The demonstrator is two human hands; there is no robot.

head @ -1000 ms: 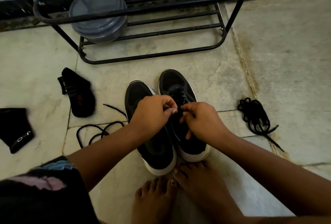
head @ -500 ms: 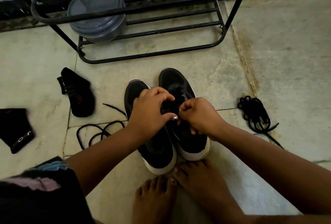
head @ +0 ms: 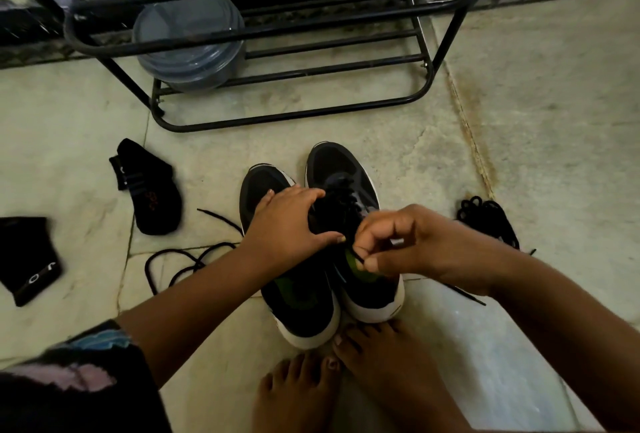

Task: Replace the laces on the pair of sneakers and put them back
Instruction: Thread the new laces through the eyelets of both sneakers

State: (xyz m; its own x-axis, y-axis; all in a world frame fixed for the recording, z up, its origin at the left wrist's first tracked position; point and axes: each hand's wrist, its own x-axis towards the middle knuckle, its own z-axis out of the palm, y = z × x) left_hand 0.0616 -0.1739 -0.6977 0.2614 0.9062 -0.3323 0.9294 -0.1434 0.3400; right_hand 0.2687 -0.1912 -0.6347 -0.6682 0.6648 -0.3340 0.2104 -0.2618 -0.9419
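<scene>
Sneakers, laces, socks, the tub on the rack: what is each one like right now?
Right sneaker: upright on the floor, partly laced.
Left sneaker: upright beside it, touching.
Lace end: pinched by the right hand.
Left hand: resting across both sneakers.
Loose lace: looped on the floor.
Bundled lace: coiled on the floor.
Sock: lying flat.
Plastic tub: lid on, on the rack.

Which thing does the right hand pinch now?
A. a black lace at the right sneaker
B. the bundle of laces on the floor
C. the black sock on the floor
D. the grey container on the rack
A: the right hand pinches a thin black lace between thumb and finger, just over the right sneaker, while the left hand rests on that sneaker's front.
</scene>
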